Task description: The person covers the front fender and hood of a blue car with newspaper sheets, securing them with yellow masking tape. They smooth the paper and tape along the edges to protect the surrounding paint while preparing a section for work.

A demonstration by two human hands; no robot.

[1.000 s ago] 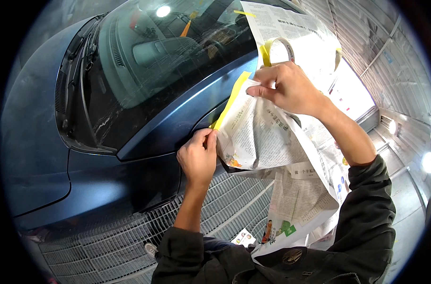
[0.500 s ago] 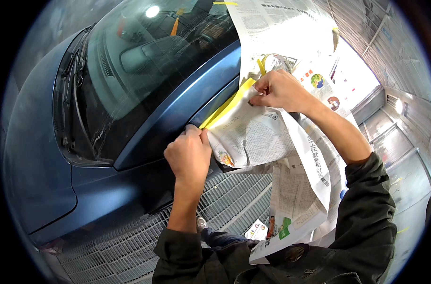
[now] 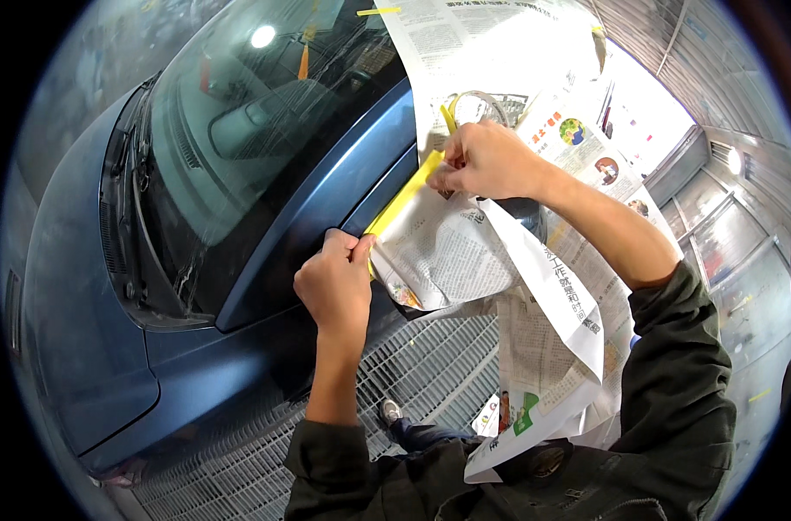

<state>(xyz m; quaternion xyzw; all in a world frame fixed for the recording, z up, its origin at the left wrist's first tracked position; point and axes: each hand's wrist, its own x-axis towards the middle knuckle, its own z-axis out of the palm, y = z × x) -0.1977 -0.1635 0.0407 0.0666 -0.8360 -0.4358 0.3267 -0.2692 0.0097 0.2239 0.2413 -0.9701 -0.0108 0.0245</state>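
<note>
A strip of yellow masking tape (image 3: 406,198) runs along the upper edge of a newspaper sheet (image 3: 465,252), beside the front pillar of a blue car (image 3: 230,369). My left hand (image 3: 333,276) is closed, pinching the lower end of the taped edge between thumb and fingers against the car. Further up, my right hand (image 3: 491,165) pinches the same taped edge near its upper end. A roll of tape (image 3: 480,108) shows just above my right hand, with a yellow piece sticking out. The sheet's free part hangs folded down towards my body.
More newspaper (image 3: 465,48) covers the car's side and roof at the top. The windshield (image 3: 265,113) and wipers (image 3: 140,174) lie to the left. Underfoot is a metal grating floor (image 3: 430,365), with my shoe (image 3: 390,412) on it. Panelled walls (image 3: 734,260) stand at the right.
Both hands keep their pinch on the taped edge. In the picture the car's pillar, the tape and my right hand sit slightly further left as the view shifts. My shoe shows more fully.
</note>
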